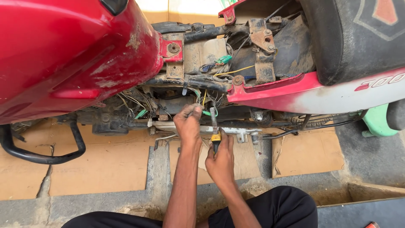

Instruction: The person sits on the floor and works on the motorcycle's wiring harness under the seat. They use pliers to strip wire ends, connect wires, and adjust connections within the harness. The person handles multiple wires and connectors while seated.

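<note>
A red motorcycle [67,55] stands in front of me with its side panel off, so the frame and a tangle of wires [202,99] are exposed. My left hand [187,122] pinches at the wires below the frame, fingers closed around them. My right hand [220,162] grips a screwdriver [215,128] with a yellow and black handle. Its metal shaft points up into the wire bundle beside a green connector [206,112].
A black seat [350,38] sits at the upper right. A black crash bar [38,156] curves at the left. Flattened cardboard [97,169] covers the concrete ground. A green plastic stool [377,120] stands at the right. My black-trousered knees [270,209] are at the bottom.
</note>
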